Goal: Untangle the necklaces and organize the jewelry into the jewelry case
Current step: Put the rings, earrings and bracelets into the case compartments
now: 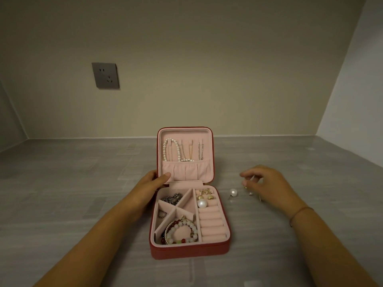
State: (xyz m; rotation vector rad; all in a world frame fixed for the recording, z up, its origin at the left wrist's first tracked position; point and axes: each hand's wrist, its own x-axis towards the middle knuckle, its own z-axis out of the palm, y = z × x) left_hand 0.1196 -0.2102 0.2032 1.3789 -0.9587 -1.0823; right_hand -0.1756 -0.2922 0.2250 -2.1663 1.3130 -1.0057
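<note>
The jewelry case (189, 252) (red outside, pink inside) sits open mid-surface (83, 193), its lid (186, 134) upright. A pearl necklace (165, 148) and thin chains (190, 151) hang inside the lid. In the base, a dark chain (172, 198) lies at 11 o'clock, beaded bracelets (168, 235) at 6 o'clock, and a pearl earring (202, 203) on the ring rolls at 2 o'clock.

The left hand (153, 181) grips the lid's left edge, thumb on the inner pocket. At 3 o'clock from the case, the right hand (265, 181) pinches a small thin piece (251, 178) that I cannot identify. A loose pearl earring (233, 192) lies between that hand and the case. A wall socket (105, 75) sits at 11 o'clock.
</note>
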